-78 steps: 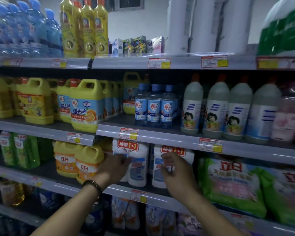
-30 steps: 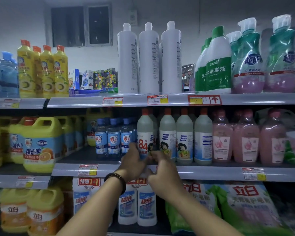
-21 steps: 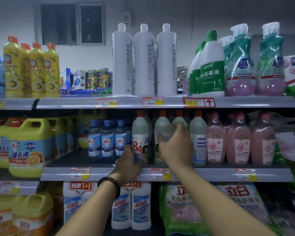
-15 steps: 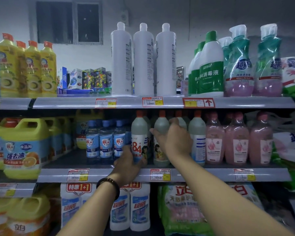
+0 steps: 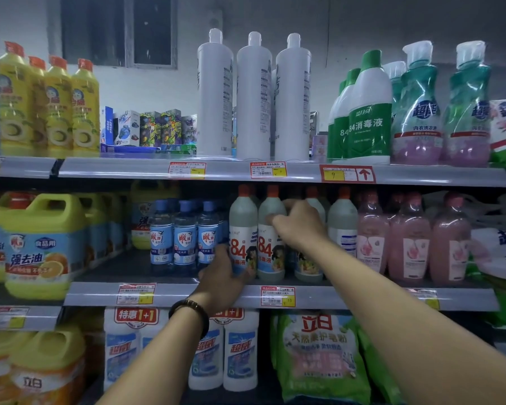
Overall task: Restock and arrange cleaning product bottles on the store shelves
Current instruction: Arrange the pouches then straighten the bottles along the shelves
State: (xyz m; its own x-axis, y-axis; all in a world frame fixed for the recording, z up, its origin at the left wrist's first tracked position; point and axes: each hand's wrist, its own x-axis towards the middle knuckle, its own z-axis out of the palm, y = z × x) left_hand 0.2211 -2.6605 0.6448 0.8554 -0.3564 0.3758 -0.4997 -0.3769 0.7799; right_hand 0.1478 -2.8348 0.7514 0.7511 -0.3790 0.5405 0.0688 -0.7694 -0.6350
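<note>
The shelf [image 5: 170, 293] holds a row of upright grey, red-capped bottles, their long axes vertical. The left hand [image 5: 222, 276] grips the first bottle [image 5: 242, 217] low on its label. The second bottle [image 5: 270, 258] stands just right of that grip, touching the first. The right hand [image 5: 300, 226] curls round the shoulder of the third bottle [image 5: 307, 267], fingertips reaching the second, so it seems the nearer hand for straightening either. The first two labels read "84"; the third's number is hidden behind the wrist.
</note>
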